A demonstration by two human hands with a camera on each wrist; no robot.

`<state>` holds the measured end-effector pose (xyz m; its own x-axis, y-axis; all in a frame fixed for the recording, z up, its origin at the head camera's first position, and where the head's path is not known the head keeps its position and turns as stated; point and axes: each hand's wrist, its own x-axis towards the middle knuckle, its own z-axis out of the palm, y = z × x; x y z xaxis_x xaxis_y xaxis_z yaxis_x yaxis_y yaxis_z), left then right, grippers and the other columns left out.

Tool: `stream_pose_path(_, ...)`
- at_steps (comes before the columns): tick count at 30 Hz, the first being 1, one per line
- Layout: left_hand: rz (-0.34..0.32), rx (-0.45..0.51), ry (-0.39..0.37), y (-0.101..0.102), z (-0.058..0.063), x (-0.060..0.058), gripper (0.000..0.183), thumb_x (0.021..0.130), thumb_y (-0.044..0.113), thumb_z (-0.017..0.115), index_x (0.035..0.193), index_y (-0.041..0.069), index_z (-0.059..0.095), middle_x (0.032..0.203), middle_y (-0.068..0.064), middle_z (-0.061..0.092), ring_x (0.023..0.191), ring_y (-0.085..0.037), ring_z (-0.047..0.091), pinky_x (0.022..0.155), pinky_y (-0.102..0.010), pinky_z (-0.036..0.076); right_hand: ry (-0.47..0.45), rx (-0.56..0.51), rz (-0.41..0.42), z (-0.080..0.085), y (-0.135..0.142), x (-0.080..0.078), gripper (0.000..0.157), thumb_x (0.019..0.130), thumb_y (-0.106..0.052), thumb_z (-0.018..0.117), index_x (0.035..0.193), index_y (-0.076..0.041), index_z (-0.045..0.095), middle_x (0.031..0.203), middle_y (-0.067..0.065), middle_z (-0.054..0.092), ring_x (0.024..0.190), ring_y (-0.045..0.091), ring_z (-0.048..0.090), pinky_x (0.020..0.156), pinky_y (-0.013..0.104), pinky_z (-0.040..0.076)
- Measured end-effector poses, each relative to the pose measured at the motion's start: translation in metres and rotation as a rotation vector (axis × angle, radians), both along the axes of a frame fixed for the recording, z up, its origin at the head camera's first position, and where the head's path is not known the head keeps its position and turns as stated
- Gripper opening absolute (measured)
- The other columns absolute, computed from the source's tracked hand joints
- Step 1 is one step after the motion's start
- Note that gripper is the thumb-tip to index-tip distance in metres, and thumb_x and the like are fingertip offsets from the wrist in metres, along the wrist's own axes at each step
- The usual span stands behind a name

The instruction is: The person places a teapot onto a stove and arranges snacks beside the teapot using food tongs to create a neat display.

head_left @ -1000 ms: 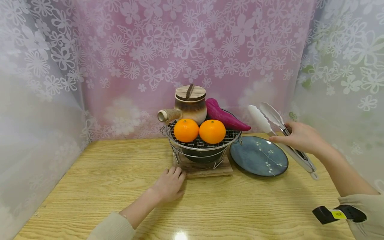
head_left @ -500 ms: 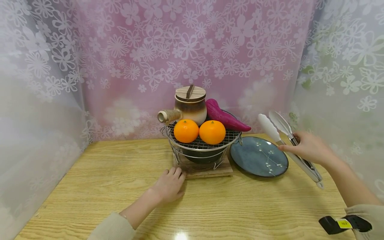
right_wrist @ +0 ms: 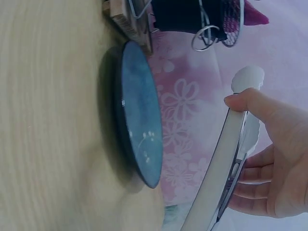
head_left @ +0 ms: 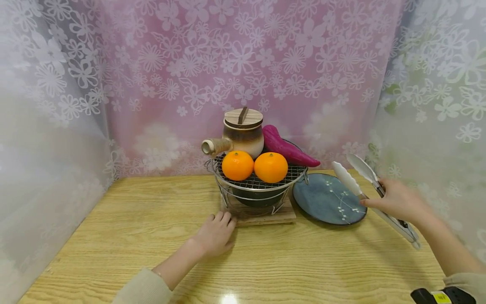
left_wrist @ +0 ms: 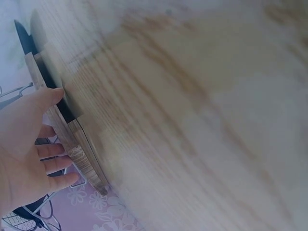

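Observation:
My right hand (head_left: 402, 202) holds metal tongs (head_left: 347, 178) with white scalloped tips, above the right side of a blue-grey plate (head_left: 322, 200). Thumb and fingers lie on opposite arms of the tongs (right_wrist: 214, 168), whose tips are spread with nothing between them. My left hand (head_left: 214, 236) rests at the left front corner of a wooden board (head_left: 262, 218), its fingertips at the edge. On that board stands a wire-framed grill (head_left: 258, 196). It carries two oranges, one left (head_left: 237, 165) and one right (head_left: 271, 167), a lidded clay pot (head_left: 244, 135) and a purple sweet potato (head_left: 286, 150).
The pot's side handle (head_left: 216, 146) sticks out to the left past the grill's rim. Floral curtains (head_left: 190, 76) enclose the wooden table (head_left: 152, 219) at the back and on both sides. The plate with its white blossom pattern lies right beside the board.
My right hand has moved right and down toward me with the tongs, away from the grill. My left hand stays at the board's corner. The view has shifted slightly.

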<state>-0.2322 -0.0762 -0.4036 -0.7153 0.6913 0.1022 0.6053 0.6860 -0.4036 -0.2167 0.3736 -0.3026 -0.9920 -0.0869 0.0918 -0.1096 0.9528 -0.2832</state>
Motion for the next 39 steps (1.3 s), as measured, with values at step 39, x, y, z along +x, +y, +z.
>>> stream_pose_path(39,0.020,-0.012,-0.018,0.002,0.002,0.001,0.062,0.086,0.054,0.055,0.128,0.008,0.049,0.115,-0.009,0.047,0.104,-0.024,0.046,0.083,-0.036,0.043,-0.038,0.099,0.048,-0.043,-0.042,0.034,0.105,0.062,-0.063,0.073,0.127,0.013,0.040,0.109,0.032,0.049,0.085,0.039,0.056,0.059,0.047,0.046)
